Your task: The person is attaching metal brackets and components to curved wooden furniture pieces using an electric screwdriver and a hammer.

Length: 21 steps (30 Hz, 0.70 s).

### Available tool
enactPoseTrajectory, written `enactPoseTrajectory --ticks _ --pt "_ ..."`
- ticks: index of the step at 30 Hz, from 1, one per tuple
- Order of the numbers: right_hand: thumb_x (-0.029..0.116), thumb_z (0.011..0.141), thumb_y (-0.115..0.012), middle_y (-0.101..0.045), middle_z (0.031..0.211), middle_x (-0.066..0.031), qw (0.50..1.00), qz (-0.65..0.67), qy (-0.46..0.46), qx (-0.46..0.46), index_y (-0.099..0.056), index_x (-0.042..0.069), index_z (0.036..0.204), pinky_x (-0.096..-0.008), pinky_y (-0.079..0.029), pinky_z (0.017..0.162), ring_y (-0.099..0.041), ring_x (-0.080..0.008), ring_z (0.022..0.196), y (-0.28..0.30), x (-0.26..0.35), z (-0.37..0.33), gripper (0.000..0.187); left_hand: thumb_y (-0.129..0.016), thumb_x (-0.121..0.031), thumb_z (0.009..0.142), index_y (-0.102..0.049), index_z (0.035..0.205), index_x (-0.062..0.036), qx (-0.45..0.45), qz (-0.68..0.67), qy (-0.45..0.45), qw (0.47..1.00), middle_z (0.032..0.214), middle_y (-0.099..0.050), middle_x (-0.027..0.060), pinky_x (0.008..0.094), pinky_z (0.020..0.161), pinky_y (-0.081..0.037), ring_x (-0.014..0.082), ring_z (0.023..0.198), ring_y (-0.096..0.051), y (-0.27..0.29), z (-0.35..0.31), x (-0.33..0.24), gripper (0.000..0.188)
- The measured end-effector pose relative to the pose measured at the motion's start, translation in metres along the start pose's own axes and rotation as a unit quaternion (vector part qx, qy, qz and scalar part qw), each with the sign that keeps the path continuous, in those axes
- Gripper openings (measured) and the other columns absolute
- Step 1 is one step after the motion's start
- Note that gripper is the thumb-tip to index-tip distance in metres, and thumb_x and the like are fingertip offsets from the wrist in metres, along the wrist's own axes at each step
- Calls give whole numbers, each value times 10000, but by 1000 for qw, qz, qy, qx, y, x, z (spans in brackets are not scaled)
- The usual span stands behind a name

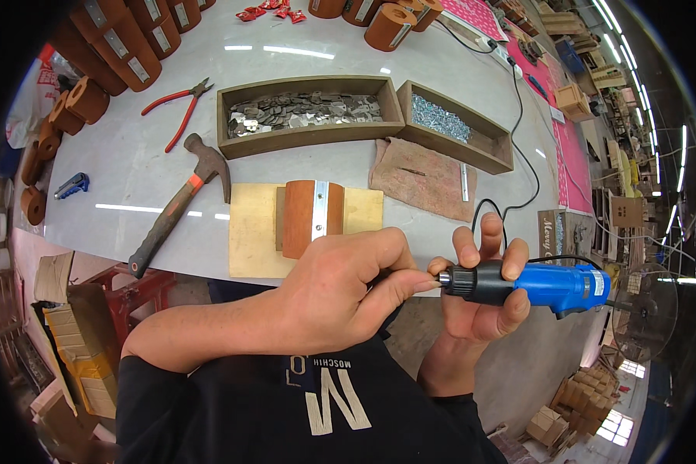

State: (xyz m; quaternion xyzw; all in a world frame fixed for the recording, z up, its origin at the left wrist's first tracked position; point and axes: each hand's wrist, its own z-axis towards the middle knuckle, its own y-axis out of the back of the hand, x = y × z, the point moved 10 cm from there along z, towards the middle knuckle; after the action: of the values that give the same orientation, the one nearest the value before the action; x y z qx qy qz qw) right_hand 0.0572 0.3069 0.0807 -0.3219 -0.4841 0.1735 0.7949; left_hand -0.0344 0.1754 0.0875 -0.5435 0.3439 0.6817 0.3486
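Observation:
My right hand (483, 298) is wrapped round a blue and black electric screwdriver (545, 286), its tip pointing left. At that tip my left hand (356, 282) is pinched closed; whatever small piece sits between its fingertips is hidden. Just beyond my left hand, a brown wooden cylinder block (298, 209) with a metal strip (319, 209) along its top rests on a pale wooden board (247, 224). Two holes or screw heads show in the strip. A folded pinkish cloth (433, 174) lies to the right of the board, with a thin dark bit and a small metal strip on it.
Behind the board stand a wooden tray (232, 147) of flat metal pieces and another tray (491, 158) of screws. A hammer (178, 205), red-handled pliers (179, 107) and a blue cutter (73, 185) lie left. Brown wooden cylinders (127, 58) are stacked far left. A black cable (530, 166) runs along the right.

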Motion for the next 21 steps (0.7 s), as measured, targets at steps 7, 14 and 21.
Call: enactPoseTrajectory --ticks 7,14,21 --pt "424 898 -747 -577 1172 -136 992 -124 9 -1 -587 132 1072 -652 -448 1077 -574 -287 1161 -7 -6 0 376 -652 -143 1013 -639 902 -5 34 -25 82 996 679 -568 4 250 562 -410 57 628 -484 0 -2 24 177" --pt "510 901 -721 -545 1017 -74 989 -34 80 -119 -390 96 1472 -529 -433 1081 -565 -261 1057 -6 20 1 779 -635 -148 1025 -650 941 -8 40 -105 70 991 737 -587 -10 239 592 -421 51 667 -493 0 -11 29 164" --pt "287 955 -697 -513 968 -59 987 59 138 -62 -393 80 1466 -393 -502 799 -551 -174 797 -6 37 3 630 -681 -150 995 -680 1019 -3 57 -81 37 994 807 -662 22 263 622 -472 59 719 -590 -7 -22 30 149"
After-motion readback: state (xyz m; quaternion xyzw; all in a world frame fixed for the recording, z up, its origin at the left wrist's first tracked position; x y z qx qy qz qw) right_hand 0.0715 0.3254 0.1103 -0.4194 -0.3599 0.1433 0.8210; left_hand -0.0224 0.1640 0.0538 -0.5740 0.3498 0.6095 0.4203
